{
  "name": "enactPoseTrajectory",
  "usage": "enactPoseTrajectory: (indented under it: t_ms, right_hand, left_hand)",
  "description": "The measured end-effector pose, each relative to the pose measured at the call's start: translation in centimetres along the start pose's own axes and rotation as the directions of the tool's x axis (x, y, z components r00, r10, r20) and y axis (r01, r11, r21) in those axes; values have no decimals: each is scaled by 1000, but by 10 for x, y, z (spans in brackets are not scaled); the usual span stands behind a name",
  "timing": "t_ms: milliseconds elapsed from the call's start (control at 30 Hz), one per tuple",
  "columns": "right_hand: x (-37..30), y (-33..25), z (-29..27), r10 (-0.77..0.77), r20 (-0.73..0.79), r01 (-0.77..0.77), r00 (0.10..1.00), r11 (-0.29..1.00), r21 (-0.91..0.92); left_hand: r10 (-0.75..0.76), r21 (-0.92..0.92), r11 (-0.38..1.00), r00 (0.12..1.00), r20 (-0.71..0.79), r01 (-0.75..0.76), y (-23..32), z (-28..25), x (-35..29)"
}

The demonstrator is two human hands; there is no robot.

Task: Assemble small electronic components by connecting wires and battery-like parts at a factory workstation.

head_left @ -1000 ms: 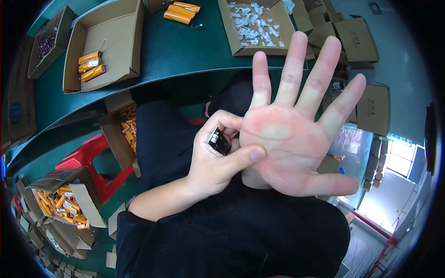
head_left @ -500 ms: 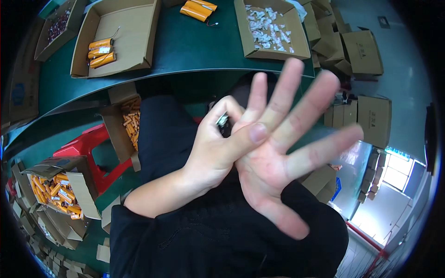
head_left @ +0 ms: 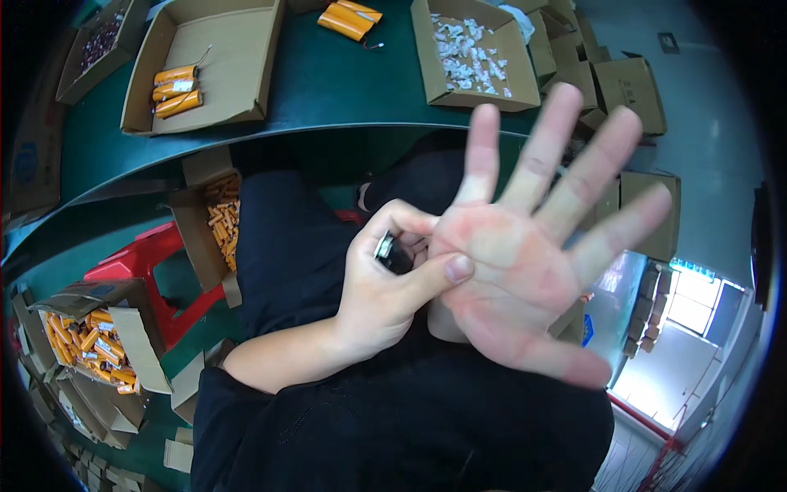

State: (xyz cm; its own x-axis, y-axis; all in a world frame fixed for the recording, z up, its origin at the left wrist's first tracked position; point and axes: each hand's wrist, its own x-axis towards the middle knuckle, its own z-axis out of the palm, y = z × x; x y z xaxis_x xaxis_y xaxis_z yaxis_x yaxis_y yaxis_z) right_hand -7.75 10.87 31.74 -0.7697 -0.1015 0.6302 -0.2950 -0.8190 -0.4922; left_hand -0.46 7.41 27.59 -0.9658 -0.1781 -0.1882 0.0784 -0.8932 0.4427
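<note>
My left hand (head_left: 381,283) comes in from the lower left, closed round the little-finger edge of my right hand (head_left: 512,254). Its thumb presses on that palm, and its other fingers are partly hidden behind. A small black thing with a silvery end (head_left: 392,252) shows in the gap between left thumb and forefinger; its kind is unclear. The right hand holds nothing, its palm turned up to view and its fingers spread wide. Both hands are over my lap, in front of the table edge.
On the green table (head_left: 344,90) are a carton tray (head_left: 234,86) with orange battery packs, another orange battery pack (head_left: 348,20), and a carton tray (head_left: 484,100) of white scraps. Lower left, boxes of orange cells (head_left: 94,348) stand by a red stool (head_left: 135,258).
My right hand has moved to the right, its palm now facing me more squarely. The left hand has shifted slightly down, its thumb still on the palm.
</note>
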Motion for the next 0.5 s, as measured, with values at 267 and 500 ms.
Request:
enactPoseTrajectory:
  t_ms: [267, 500]
  right_hand:
    - [-25, 6, 6, -160, 207, 218, 965, 929, -300]
    - [-36, 19, 10, -134, 116, 163, 984, 941, -296]
  left_hand:
    - [-104, -95, 989, 991, 82, 111, 7, -5, 7]
    - [-124, -88, 989, 992, -18, 122, 13, 0, 13]
